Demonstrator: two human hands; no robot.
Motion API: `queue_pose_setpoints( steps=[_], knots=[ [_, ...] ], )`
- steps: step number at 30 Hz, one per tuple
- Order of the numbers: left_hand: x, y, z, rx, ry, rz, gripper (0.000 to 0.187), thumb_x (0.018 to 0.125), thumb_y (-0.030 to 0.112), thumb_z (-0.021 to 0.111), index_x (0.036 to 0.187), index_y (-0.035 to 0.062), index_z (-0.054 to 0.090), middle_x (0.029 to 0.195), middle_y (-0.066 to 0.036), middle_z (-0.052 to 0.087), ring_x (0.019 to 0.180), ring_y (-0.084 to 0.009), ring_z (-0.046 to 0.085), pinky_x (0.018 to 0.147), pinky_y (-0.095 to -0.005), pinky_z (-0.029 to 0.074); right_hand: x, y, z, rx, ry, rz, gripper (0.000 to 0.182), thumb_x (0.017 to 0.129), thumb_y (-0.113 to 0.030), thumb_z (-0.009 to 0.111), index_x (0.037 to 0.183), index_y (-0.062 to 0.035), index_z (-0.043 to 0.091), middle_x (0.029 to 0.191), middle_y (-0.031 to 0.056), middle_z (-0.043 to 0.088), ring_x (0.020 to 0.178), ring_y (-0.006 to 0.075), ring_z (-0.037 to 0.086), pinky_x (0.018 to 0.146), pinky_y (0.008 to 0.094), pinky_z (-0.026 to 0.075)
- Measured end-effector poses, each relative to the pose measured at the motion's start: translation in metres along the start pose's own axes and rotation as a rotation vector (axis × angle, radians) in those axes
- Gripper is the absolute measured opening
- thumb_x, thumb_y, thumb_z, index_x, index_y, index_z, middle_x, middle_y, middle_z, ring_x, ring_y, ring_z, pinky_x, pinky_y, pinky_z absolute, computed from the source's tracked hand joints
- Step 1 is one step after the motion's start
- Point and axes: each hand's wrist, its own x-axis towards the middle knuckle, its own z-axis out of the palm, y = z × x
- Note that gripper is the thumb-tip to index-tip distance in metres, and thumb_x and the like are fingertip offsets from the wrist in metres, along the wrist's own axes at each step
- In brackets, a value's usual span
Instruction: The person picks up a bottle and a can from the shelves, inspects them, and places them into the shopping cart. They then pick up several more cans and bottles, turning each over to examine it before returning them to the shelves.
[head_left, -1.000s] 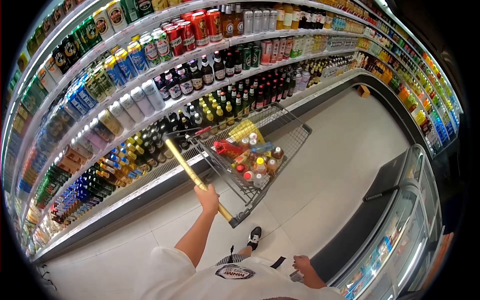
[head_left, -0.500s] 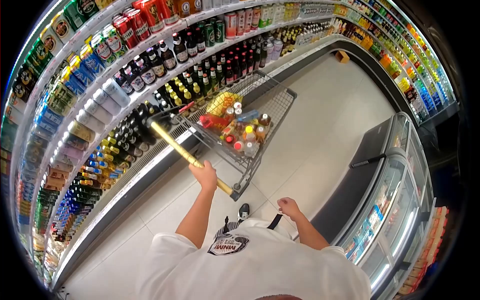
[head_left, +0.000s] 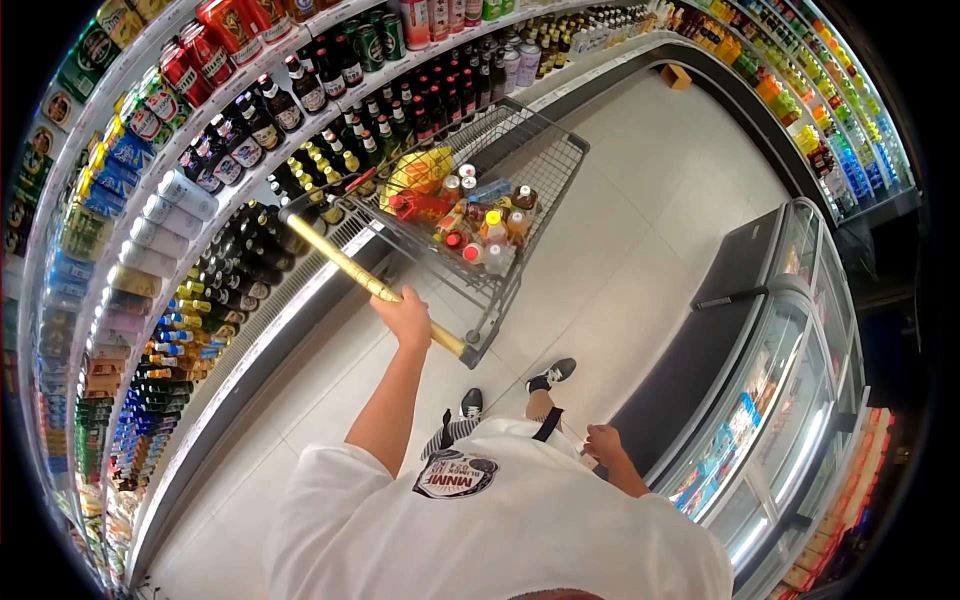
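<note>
My left hand (head_left: 403, 318) is wrapped around the yellow handle (head_left: 345, 263) of a wire shopping cart (head_left: 548, 175), near the handle's right end. In the cart lie several bottles with red, white and yellow caps (head_left: 494, 222), a yellow bag (head_left: 420, 170) and a red package (head_left: 418, 206). My right hand (head_left: 604, 444) hangs by my waist, to the right of a black strap (head_left: 549, 424), its fingers curled. Beside those fingers a small pale patch shows, but whether they hold anything is hidden from view.
Shelves of beer bottles (head_left: 240, 250) and cans (head_left: 180, 195) curve along the left, close to the cart. On the right stands a glass-topped freezer (head_left: 745, 400). Drink shelves (head_left: 800, 110) line the far right. A small brown box (head_left: 676, 77) sits on the floor ahead.
The left shelves have shifted leftward in view as I moved forward with the cart. My right hand has dropped back towards my waist, and a second shoe has come into view.
</note>
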Motion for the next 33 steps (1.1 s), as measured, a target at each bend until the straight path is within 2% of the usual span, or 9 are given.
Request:
queue_pose_setpoints(
  steps=[8,13,14,17,20,22,26,29,33],
  knots=[
    [-0.005,0.01,0.059,0.101,0.032,-0.005,0.037,0.089,0.008,0.055,0.116,-0.0011,0.033,0.091,-0.016,0.051,0.057,-0.0202,0.057,0.054,-0.0348,0.049,0.036,-0.089,-0.05,0.092,-0.073,-0.088,0.042,0.092,-0.03,0.06,0.12,0.0011,0.058,0.101,0.014,0.064,0.08,0.0225,0.066,0.064,0.0319,0.054],
    [-0.002,0.016,0.098,0.229,0.076,-0.02,0.035,0.09,0.008,0.058,0.115,-0.0016,0.035,0.085,-0.014,0.054,0.056,-0.0199,0.056,0.05,-0.034,0.048,0.072,-0.134,-0.096,0.164,-0.098,-0.124,0.042,0.093,-0.03,0.06,0.122,0.0002,0.057,0.104,0.0145,0.064,0.083,0.0236,0.068,0.065,0.0312,0.054],
    [-0.007,0.025,0.108,0.222,0.074,-0.024,0.035,0.09,0.008,0.058,0.115,-0.0027,0.036,0.087,-0.015,0.054,0.056,-0.0204,0.057,0.051,-0.0345,0.048,0.081,-0.136,-0.111,0.244,-0.098,-0.13,0.037,0.092,-0.031,0.065,0.112,-0.0011,0.061,0.091,0.0084,0.063,0.073,0.018,0.065,0.057,0.0282,0.051],
    [0.008,0.004,0.123,0.277,0.092,0.006,0.041,0.085,0.012,0.062,0.114,-0.0044,0.039,0.086,-0.015,0.055,0.057,-0.0224,0.06,0.054,-0.0355,0.05,0.081,-0.147,-0.157,0.162,-0.052,-0.175,0.036,0.093,-0.031,0.063,0.112,-0.0001,0.062,0.09,0.0081,0.064,0.073,0.0161,0.064,0.059,0.0276,0.05],
    [0.009,0.007,0.139,0.268,0.05,-0.013,0.033,0.084,0.009,0.061,0.107,-0.0053,0.042,0.082,-0.014,0.055,0.055,-0.0213,0.057,0.052,-0.0338,0.049,0.047,-0.171,-0.191,-0.175,-0.113,-0.389,0.046,0.094,-0.032,0.063,0.124,0.0024,0.059,0.105,0.0135,0.068,0.091,0.019,0.065,0.079,0.0304,0.051],
    [-0.004,0.02,0.158,0.223,0.092,-0.062,0.02,0.085,0.008,0.061,0.096,-0.0032,0.048,0.076,-0.01,0.054,0.057,-0.0191,0.055,0.051,-0.0305,0.046,0.024,-0.177,-0.202,-0.064,-0.228,-0.367,0.044,0.095,-0.03,0.063,0.125,0.0023,0.058,0.111,0.0147,0.068,0.099,0.019,0.064,0.087,0.031,0.049],
    [-0.005,0.027,0.181,0.339,0.077,-0.089,0.015,0.087,0.008,0.06,0.092,-0.0025,0.051,0.077,-0.009,0.058,0.061,-0.0183,0.058,0.052,-0.0309,0.046,0.025,-0.151,-0.22,0.083,-0.285,-0.213,0.039,0.097,-0.026,0.061,0.122,0.0029,0.059,0.105,0.0103,0.067,0.095,0.0151,0.062,0.084,0.0288,0.049],
    [-0.002,0.028,0.194,0.36,0.05,-0.104,0.012,0.088,0.009,0.058,0.091,-0.0016,0.052,0.08,-0.009,0.059,0.062,-0.018,0.059,0.052,-0.03,0.045,0.028,-0.15,-0.235,0.005,-0.229,-0.143,0.036,0.097,-0.027,0.061,0.116,0.0034,0.062,0.1,0.0077,0.067,0.091,0.0138,0.061,0.082,0.028,0.049],
    [-0.005,0.034,0.218,0.372,0.089,-0.093,0.012,0.089,0.009,0.057,0.092,-0.0015,0.052,0.077,-0.008,0.058,0.061,-0.0169,0.059,0.052,-0.0297,0.045,0.031,-0.211,-0.239,0.172,-0.2,-0.071,0.033,0.096,-0.027,0.063,0.112,0.0021,0.064,0.095,0.0069,0.067,0.087,0.0142,0.061,0.081,0.0279,0.048]
  ],
)
